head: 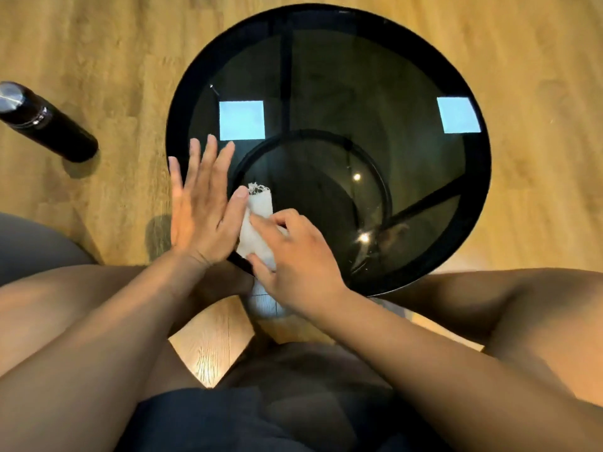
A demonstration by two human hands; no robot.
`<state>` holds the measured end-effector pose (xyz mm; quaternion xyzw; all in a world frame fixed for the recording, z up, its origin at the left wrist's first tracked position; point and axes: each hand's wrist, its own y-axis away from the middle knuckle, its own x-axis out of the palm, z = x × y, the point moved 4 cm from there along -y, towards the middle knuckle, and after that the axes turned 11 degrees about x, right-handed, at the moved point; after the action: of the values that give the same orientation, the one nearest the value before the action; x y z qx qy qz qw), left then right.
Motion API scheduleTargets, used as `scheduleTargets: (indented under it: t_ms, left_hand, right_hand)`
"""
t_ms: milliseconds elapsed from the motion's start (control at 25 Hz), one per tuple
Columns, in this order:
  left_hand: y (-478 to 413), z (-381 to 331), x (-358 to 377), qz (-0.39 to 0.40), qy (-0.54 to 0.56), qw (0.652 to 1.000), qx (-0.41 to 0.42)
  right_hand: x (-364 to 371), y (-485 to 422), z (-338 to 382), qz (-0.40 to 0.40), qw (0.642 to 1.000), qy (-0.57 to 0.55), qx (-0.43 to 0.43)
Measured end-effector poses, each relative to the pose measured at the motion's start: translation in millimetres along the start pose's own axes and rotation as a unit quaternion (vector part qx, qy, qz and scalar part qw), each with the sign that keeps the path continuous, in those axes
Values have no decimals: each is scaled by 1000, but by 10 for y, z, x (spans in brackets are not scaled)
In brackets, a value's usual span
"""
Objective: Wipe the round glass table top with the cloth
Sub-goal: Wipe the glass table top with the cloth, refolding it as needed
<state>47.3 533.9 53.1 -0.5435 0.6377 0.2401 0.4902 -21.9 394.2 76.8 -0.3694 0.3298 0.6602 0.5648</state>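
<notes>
The round dark glass table top [375,93] with a black rim fills the middle of the view. A white cloth [259,212], folded into a narrow strip, lies at the table's near-left edge. My left hand [202,203] lies flat with straight fingers over the rim, its thumb touching the cloth's left side. My right hand [293,259] rests on the cloth's near end with curled fingers holding it. Part of the cloth is hidden under my right hand.
A black bottle [49,123] with a silver cap stands on the wooden floor [98,44] to the left. My bare knees flank the table's near edge. Two bright square reflections show in the glass, and the table's black frame is visible through it.
</notes>
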Motion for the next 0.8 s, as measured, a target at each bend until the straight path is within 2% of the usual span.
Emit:
scheduleTargets:
  t_ms: [40,120,240,320,400,440,640,800]
  left_hand:
    - [-10,20,-18,-6,-2,1000,-9]
    - [-41,-7,-23,-9,-3,1000,-24]
    - [-36,0,-13,-11,-21,999,-37]
    - [-28,17,-7,-9,-23,999,-43]
    - [-29,17,0,-9,-19,999,-44]
    - [-29,15,5,-13,-20,999,-43]
    - [-30,47,37,-31,-14,999,-42]
    - [-22,45,17,-46,2,999,-28]
  right_hand:
    - [-123,-11,-190,-7,999,38,-26]
    - [-537,-12,-849,-60,990,123,11]
    - [-1369,-101,-2107,-104,949,231,187]
    - [-1703,-201,-2511,-103,916,241,303]
    - [-1614,-218,-2414,-101,900,251,343]
    - [-1503,-200,-2257,-104,902,256,333]
    - [-848,-1,-1206,-97,938,238,232]
    - [-181,18,-184,-92,975,169,115]
